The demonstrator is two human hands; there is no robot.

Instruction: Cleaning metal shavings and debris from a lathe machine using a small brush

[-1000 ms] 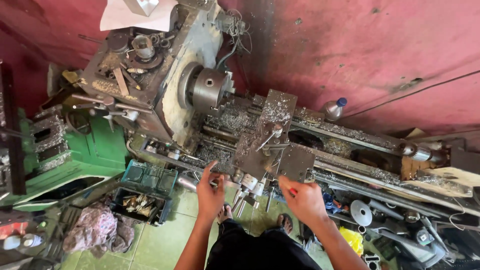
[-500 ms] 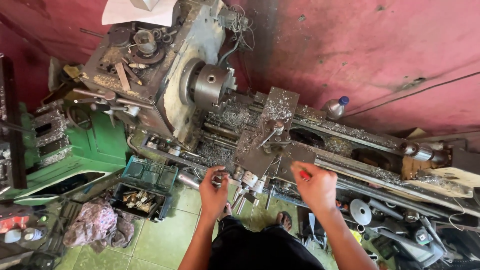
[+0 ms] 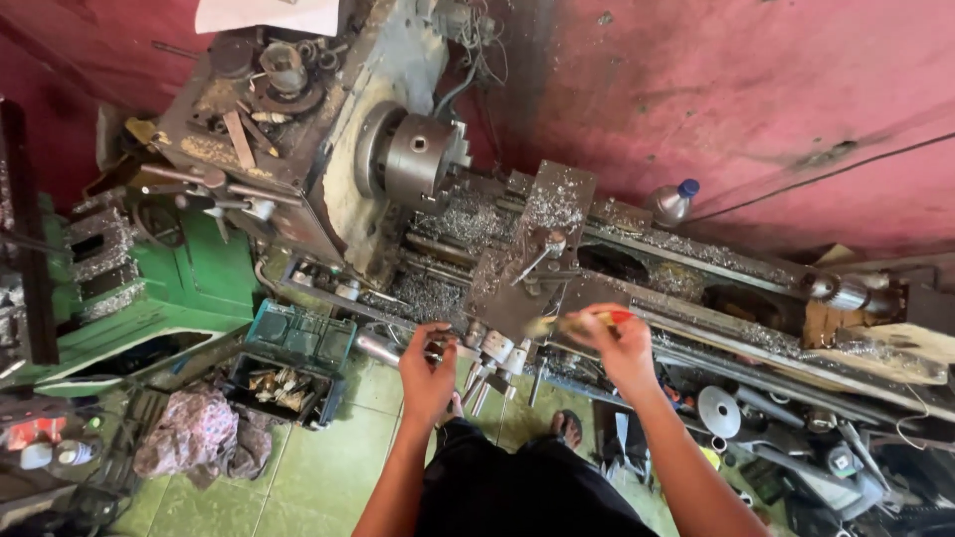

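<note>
I look down on a metal lathe with its chuck at the upper middle and a carriage strewn with metal shavings. My left hand grips a handle at the carriage's front, next to several silver levers. My right hand is closed around a small brush with a red handle, its bristle end lying over the carriage's near edge. The lathe bed runs off to the right, covered in chips.
A green open toolbox with small parts sits on the tiled floor at the left, a rag beside it. A green machine stands at the far left. A bottle leans at the red wall. Loose parts and discs clutter the lower right.
My right hand has risen from below the carriage up to its near edge with the red-handled brush. My left hand has stayed on the handle. The view has shifted slightly.
</note>
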